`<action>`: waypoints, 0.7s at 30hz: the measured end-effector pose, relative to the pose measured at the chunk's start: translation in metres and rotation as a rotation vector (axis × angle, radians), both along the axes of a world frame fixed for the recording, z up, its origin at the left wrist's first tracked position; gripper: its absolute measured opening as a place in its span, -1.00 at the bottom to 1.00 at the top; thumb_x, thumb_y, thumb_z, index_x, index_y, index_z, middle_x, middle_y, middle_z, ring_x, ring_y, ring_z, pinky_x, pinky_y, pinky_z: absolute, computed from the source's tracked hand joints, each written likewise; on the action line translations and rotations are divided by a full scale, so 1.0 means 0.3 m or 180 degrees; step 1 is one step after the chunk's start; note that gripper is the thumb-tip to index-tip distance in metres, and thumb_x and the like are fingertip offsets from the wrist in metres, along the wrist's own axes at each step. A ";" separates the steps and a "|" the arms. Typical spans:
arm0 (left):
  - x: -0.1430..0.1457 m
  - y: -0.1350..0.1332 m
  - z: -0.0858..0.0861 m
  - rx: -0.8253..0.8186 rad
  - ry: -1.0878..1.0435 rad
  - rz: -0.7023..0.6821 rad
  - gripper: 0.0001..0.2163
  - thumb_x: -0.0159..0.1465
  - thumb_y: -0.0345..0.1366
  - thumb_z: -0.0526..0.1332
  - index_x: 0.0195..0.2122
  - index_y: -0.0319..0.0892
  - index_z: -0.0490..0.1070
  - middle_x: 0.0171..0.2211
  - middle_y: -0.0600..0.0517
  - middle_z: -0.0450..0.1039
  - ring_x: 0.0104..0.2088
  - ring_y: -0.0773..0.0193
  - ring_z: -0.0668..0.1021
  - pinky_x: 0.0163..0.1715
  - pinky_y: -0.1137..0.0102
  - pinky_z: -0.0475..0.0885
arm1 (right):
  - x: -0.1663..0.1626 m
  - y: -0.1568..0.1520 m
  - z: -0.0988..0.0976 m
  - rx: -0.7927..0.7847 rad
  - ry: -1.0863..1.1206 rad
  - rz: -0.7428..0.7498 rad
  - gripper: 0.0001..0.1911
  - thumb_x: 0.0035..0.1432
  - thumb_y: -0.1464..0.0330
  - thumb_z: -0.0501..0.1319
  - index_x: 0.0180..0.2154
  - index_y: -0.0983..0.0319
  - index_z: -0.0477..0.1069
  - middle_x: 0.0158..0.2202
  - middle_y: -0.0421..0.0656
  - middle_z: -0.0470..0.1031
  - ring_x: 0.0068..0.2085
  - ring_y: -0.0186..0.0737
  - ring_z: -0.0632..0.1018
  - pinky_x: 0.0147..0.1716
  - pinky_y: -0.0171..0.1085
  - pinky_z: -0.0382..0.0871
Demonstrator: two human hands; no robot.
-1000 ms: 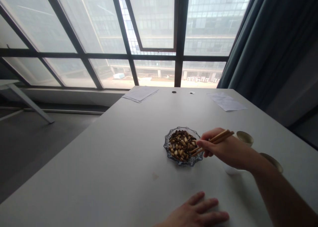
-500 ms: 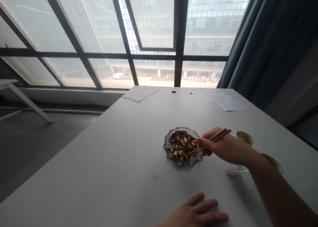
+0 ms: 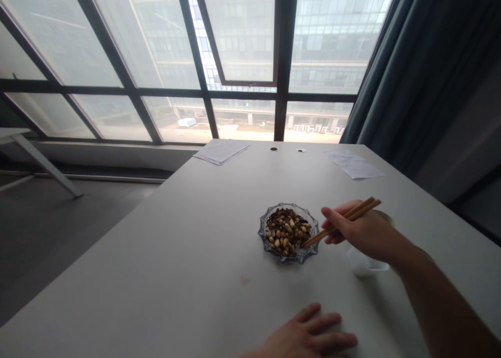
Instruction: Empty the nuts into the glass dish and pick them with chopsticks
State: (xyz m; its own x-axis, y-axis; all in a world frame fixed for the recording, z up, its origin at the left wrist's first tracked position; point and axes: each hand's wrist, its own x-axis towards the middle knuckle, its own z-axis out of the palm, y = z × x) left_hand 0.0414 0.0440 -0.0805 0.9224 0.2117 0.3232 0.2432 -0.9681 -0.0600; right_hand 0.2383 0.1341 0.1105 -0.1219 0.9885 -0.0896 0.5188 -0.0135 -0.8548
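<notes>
A scalloped glass dish point(image 3: 264, 241) full of mixed nuts and seeds point(image 3: 287, 230) sits on the white table point(image 3: 188, 253). My right hand point(image 3: 360, 231) grips a pair of wooden chopsticks point(image 3: 341, 222); their tips rest at the dish's right rim. I cannot tell whether anything is pinched between the tips. My left hand point(image 3: 309, 336) lies flat on the table near the front edge, fingers stretched out, holding nothing.
A small white cup point(image 3: 365, 264) stands just under my right wrist, with another bowl edge behind the hand. Paper sheets point(image 3: 222, 151) lie at the far left of the table and more paper point(image 3: 354, 166) at the far right. Windows and a dark curtain stand beyond.
My right hand has drawn back to the right, pulling the chopstick tips from the nuts to the dish's right rim. The left hand has stayed put.
</notes>
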 end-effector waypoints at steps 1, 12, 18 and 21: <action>0.000 0.000 0.003 -0.0020 -0.0012 -0.0002 -0.62 0.52 -0.17 -0.08 0.31 0.14 0.25 0.40 0.31 0.08 0.41 0.28 0.13 0.38 0.24 0.09 | 0.014 -0.010 0.001 -0.0002 0.0033 -0.0078 -0.53 0.23 -0.01 0.25 -0.36 0.29 0.57 -0.39 -0.03 0.67 -0.42 -0.10 0.70 -0.42 -0.27 0.63; 0.000 -0.009 0.106 -0.1009 0.0051 -0.0099 -0.67 0.50 -0.20 0.01 0.23 0.01 0.33 0.35 0.11 0.25 0.39 0.21 0.19 0.39 0.21 0.05 | 0.175 -0.170 0.160 0.0619 0.0161 -0.1238 -0.49 0.11 -0.09 0.32 -0.36 0.25 0.63 -0.36 0.09 0.67 -0.40 0.05 0.70 -0.42 -0.17 0.68; 0.007 -0.020 0.168 -0.1842 0.0087 -0.0067 -0.57 0.41 -0.10 0.14 0.28 0.02 0.25 0.37 0.08 0.21 0.40 0.12 0.18 0.40 0.09 -0.03 | 0.442 -0.349 0.193 0.1008 -0.0522 -0.2203 -0.59 0.13 -0.06 0.31 -0.39 0.14 0.64 -0.41 0.04 0.66 -0.41 0.03 0.70 -0.40 -0.25 0.66; 0.010 -0.025 0.175 -0.1891 0.0093 0.0000 -0.55 0.37 -0.14 0.18 0.29 0.06 0.24 0.37 0.10 0.20 0.40 0.11 0.17 0.40 0.06 -0.02 | 0.510 -0.414 0.138 0.0952 -0.0495 -0.2378 -0.60 0.22 -0.02 0.23 -0.41 0.11 0.60 -0.44 -0.03 0.66 -0.38 0.05 0.70 -0.25 -0.14 0.67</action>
State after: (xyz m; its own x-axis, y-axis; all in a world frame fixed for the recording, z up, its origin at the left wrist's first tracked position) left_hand 0.0445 0.0366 -0.0281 0.9292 0.3484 0.1238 0.2495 -0.8379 0.4855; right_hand 0.3914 0.0099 0.1519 0.5704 0.7888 0.2291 0.5761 -0.1853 -0.7961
